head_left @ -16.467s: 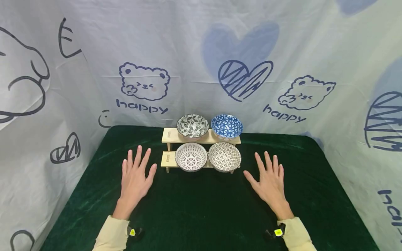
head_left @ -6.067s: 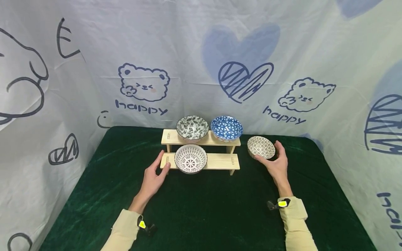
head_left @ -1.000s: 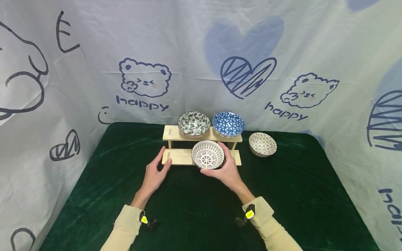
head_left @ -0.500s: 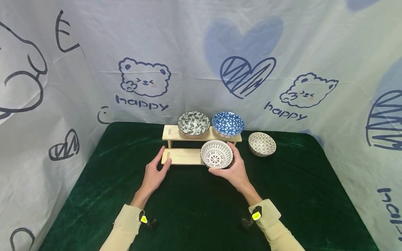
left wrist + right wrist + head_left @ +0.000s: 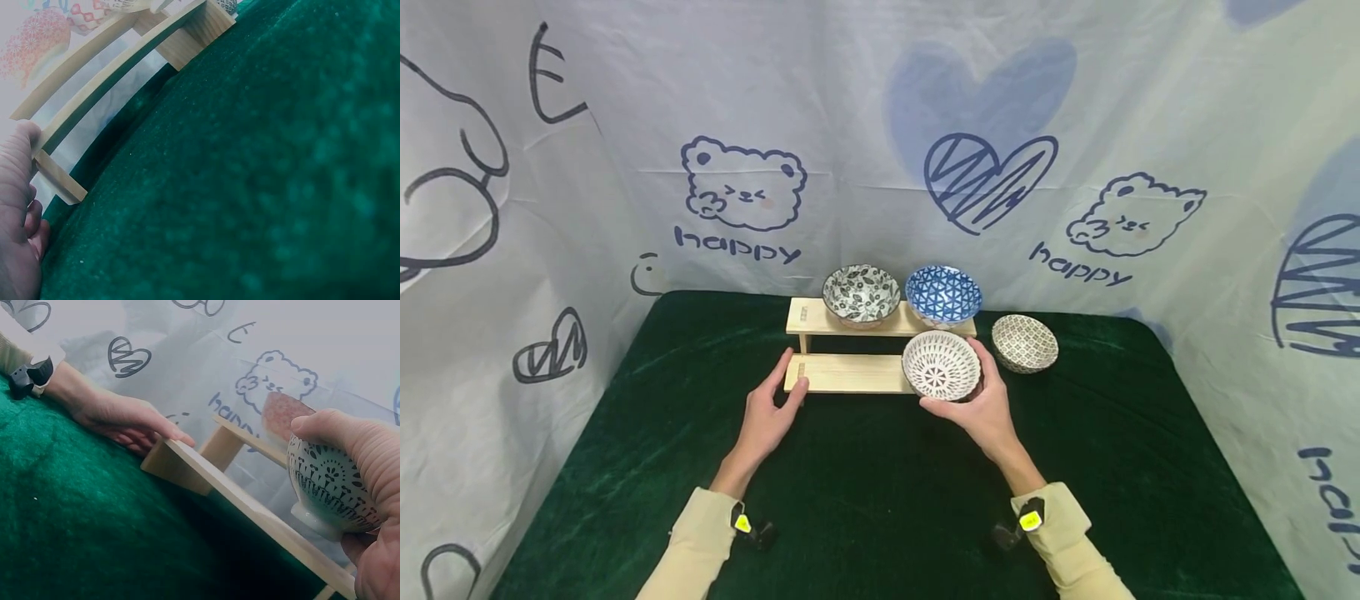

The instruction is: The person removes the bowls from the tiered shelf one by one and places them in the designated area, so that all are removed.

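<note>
My right hand (image 5: 985, 410) grips a white bowl (image 5: 941, 365) with a dark petal pattern, thumb near the front rim and fingers round its right side. The bowl is upright at the right part of the lower step of a two-step wooden rack (image 5: 850, 373). In the right wrist view the bowl's foot (image 5: 319, 522) shows just above the board. My left hand (image 5: 767, 417) holds the left end of the lower step, its thumb (image 5: 28, 132) on the front edge. On the upper step stand a black-and-white leaf bowl (image 5: 861, 296) and a blue triangle-patterned bowl (image 5: 943, 296).
A small brown-and-white checked bowl (image 5: 1025, 343) stands on the dark green cloth (image 5: 880, 517), right of the rack. A pale printed curtain (image 5: 850, 100) rises behind and along both sides of the table.
The checked bowl was earlier moved from the lower step to the cloth at right. Over the last second my right hand has carried the petal-patterned bowl rightward; my left hand stays put.
</note>
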The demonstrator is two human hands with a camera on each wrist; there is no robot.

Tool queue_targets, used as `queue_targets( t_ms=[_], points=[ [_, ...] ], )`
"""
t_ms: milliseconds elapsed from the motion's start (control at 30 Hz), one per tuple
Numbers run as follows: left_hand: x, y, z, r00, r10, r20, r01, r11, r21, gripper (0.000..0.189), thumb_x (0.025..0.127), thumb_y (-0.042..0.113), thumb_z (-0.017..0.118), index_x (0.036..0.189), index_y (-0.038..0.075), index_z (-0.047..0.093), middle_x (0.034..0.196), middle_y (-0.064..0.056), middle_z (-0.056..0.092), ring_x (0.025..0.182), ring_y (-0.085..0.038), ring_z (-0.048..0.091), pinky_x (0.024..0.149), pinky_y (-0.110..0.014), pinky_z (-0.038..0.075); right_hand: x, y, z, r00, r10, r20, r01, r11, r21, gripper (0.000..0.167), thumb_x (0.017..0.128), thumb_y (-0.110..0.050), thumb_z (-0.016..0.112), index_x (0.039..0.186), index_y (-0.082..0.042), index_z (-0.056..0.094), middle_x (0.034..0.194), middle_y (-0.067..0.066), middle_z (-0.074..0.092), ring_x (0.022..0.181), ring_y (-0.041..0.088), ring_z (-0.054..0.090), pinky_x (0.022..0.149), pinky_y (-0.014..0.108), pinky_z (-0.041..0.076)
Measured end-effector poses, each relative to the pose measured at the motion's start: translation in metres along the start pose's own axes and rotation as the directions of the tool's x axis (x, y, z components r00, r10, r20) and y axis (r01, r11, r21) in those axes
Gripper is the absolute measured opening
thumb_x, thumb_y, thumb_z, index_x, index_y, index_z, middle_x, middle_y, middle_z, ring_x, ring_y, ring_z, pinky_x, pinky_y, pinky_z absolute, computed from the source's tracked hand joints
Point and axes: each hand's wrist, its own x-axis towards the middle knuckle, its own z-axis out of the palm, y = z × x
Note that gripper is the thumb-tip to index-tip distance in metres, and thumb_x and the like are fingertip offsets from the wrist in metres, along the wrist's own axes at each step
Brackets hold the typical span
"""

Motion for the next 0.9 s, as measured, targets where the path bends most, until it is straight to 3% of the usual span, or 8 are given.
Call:
queue_targets(
  t_ms=[900],
  points=[
    [0.0, 0.0, -0.001, 1.0, -0.003, 0.005, 0.003, 1.0, 0.004, 0.067, 0.108, 0.038, 0.059, 0.163, 0.009, 0.035, 0.168, -0.004, 0.035, 0.155, -0.027, 0.033, 0.125, -0.054, 0.027, 0.004, 0.007, -0.055, 0.992, 0.028, -0.125, -0.031, 0.999, -0.023, 0.11, 0.076, -0.005, 0.093, 0.163, -0.006, 0.025, 0.16, 0.014, 0.039, 0.141, 0.029, 0.045, 0.121, 0.048, 0.037]
  ],
)
